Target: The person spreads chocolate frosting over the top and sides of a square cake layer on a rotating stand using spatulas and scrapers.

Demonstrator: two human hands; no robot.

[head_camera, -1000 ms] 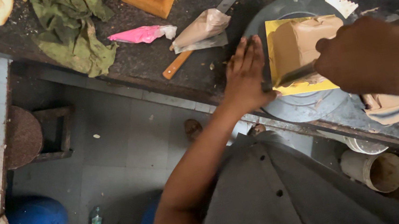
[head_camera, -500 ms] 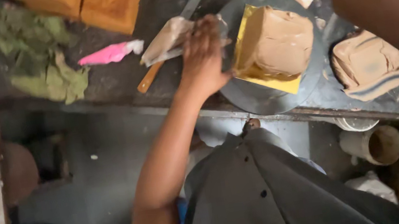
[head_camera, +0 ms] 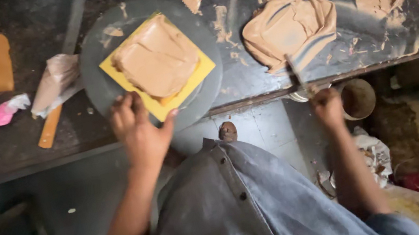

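Frosting work centres on the square cake (head_camera: pixel 156 58), set on a yellow board (head_camera: pixel 201 73) atop the round turntable (head_camera: pixel 98 74) at the bench's front edge. Left hand (head_camera: pixel 140 129) lies open, fingers on the turntable rim. Right hand (head_camera: pixel 328 108) grips a spatula (head_camera: pixel 295 71) touching the frosting mound (head_camera: pixel 291 28). Best practice, likely: load modestly, rotate steadily.

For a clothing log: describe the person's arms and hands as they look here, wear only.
Both forearms are bare, with no gloves, watch or rings visible on the left hand or the right hand. The person wears a grey-blue button-up shirt with dark buttons; its sleeves end above the forearms.
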